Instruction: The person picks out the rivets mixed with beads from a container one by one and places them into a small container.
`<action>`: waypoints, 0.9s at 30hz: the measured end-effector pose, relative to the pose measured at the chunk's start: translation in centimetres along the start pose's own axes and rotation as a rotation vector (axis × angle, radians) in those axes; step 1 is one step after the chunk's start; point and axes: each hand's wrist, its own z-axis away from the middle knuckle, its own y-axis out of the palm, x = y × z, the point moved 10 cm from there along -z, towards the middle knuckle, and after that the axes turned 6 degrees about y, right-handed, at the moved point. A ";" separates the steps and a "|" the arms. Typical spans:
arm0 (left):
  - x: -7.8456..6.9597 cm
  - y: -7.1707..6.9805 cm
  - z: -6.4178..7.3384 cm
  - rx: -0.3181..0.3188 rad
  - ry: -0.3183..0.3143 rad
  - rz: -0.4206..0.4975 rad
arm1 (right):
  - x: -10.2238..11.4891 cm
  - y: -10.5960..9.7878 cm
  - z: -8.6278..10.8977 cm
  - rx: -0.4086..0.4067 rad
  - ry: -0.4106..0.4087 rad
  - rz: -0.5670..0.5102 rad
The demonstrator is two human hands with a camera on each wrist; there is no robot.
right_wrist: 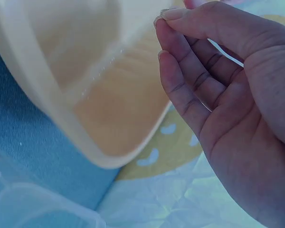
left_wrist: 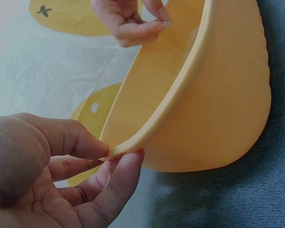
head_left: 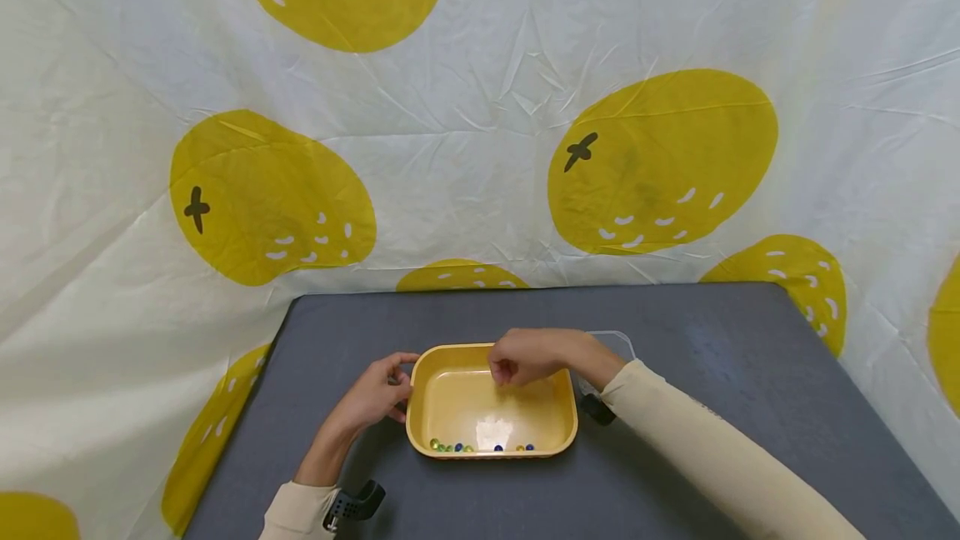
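Observation:
A yellow plastic tray (head_left: 457,397) with raised walls sits on the dark table. Several small glass marbles (head_left: 459,447), green, blue and amber, lie along its near edge. My left hand (head_left: 381,390) pinches the rim at the left end; the left wrist view shows that hand's thumb (left_wrist: 80,137) over the edge and a finger beneath it. Above the far right part of the tray hovers my right hand (head_left: 525,357). Its fingers are curled, with thumb and fingertips (right_wrist: 164,31) together. A small glint shows there in the left wrist view, but no separate object is discernible.
A clear plastic container (head_left: 618,344) stands to the right of the tray, partly hidden by the right arm. The dark table (head_left: 675,473) extends around both. Behind it hangs a white cloth (head_left: 457,190) with yellow fruit shapes.

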 end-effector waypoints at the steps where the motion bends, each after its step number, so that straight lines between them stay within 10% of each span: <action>1: 0.0 0.0 0.0 0.000 0.000 0.001 | 0.0 -0.2 0.2 -0.006 0.000 0.002; 27: 0.1 0.0 -0.1 0.008 -0.003 0.008 | -1.0 -3.7 5.1 -0.135 -0.040 -0.061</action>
